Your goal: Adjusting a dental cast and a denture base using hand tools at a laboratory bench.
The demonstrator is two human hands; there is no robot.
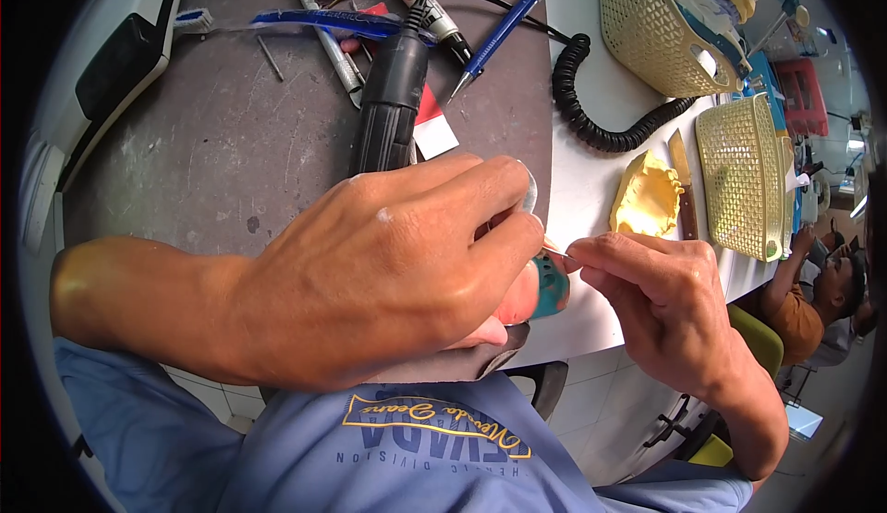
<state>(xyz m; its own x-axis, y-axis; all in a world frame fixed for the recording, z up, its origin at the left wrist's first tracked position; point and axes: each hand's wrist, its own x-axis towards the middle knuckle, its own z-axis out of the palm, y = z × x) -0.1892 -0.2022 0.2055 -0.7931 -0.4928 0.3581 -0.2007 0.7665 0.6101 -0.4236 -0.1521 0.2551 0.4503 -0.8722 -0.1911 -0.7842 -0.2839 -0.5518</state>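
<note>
The left hand (397, 254) curls around a pink-and-teal piece (552, 289) near the table's (591, 317) near edge, seemingly steadying it; the right hand (665, 301) pinches a thin tool (557, 252), fingertips closed, probably for control.

Bright indoor light; fisheye view, black round the rim.
White tabletop (577, 194) and yellow cast (647, 194) brightest; grey board (212, 144) duller, matte. Soft shadow on tabletop beside right hand (661, 291). Yellowish sheen on left forearm (139, 301). Hands fairly crisp; background at far right small, soft, with glare spots. Straight edges bow toward the rim. Light source unclear.
</note>
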